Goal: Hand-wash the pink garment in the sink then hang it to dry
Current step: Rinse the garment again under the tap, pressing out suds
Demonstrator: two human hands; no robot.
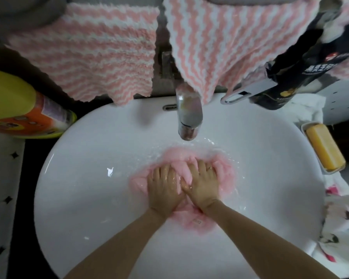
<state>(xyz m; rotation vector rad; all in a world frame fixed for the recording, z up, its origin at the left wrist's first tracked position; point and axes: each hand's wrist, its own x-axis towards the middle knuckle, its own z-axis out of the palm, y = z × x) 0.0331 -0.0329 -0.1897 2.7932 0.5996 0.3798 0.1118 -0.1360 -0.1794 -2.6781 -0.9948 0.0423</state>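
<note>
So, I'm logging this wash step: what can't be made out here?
Head view:
Drain of the sink: under the pink garment.
Its middle: under left hand and right hand.
Right fingers: tips buried in folds.
Black bottle label: blurred.
Yellow bottle: cut off by left edge.

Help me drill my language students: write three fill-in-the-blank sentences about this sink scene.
1. The left hand and the right hand press on a ____ garment in the sink.
2. The soap bar lies to the ____ of the sink.
3. The striped towels hanging above the tap are pink and ____.
Missing words: pink; right; white.
</note>
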